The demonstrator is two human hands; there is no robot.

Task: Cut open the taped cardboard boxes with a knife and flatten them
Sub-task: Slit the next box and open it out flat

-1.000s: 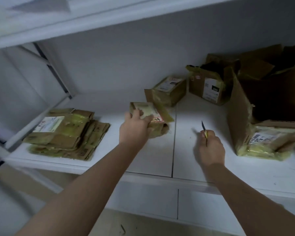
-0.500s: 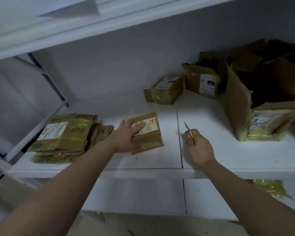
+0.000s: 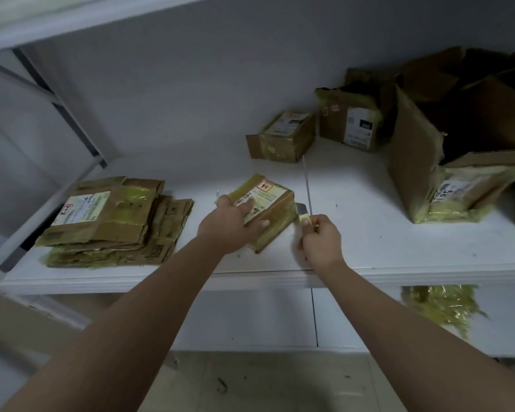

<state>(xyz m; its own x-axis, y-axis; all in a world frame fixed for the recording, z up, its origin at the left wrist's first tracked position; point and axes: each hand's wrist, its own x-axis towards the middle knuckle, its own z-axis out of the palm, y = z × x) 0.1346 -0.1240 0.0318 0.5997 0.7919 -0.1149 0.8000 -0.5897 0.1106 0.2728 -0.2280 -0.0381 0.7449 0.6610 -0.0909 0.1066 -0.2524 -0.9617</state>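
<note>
A small taped cardboard box with a white label lies on the white shelf, near the front edge. My left hand grips it from the near left, thumb on the label and fingers curled round its front side. My right hand holds a yellow-handled knife; the blade touches the box's right end. Another small taped box stands further back in the middle.
A stack of flattened boxes lies at the shelf's left. At the right stand a labelled box and a large open carton with taped parcels. Crumpled yellow tape lies on the lower shelf. A slanted metal brace runs at the left.
My left hand pulled the small box nearer and turned it. My right hand brought the knife leftwards until the blade met the box's right end.
</note>
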